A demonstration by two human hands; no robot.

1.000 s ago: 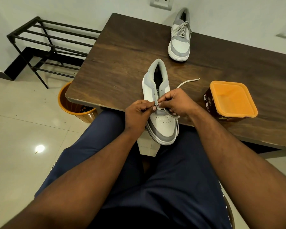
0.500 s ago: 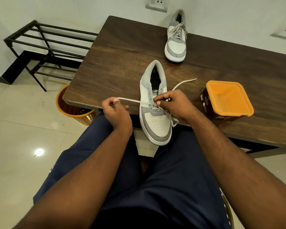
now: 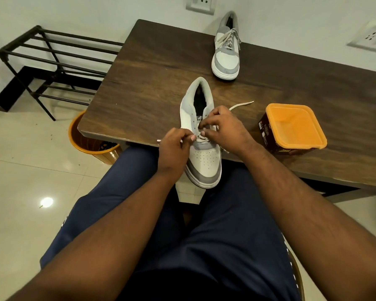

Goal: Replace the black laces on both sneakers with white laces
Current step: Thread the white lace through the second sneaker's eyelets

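A grey and white sneaker (image 3: 204,161) lies at the front edge of the dark wooden table (image 3: 152,83), its toe overhanging toward my lap. A white lace (image 3: 241,104) runs through its lowest eyelets, and one end trails right across the table. My left hand (image 3: 174,148) pinches the other lace end at the left side of the eyelets, the tip poking out to its left. My right hand (image 3: 224,129) holds the shoe's tongue area and pinches the lace there. A second sneaker (image 3: 226,55), laced in white, stands at the table's far edge.
A brown tub with an orange lid (image 3: 291,129) sits on the table right of my right hand. An orange waste bin (image 3: 89,144) stands on the floor below the table's left corner. A black metal rack (image 3: 52,68) stands against the wall at left.
My left hand, which had pulled the lace out to the left, has come back to the shoe's eyelets. My right hand has shifted slightly up the shoe.
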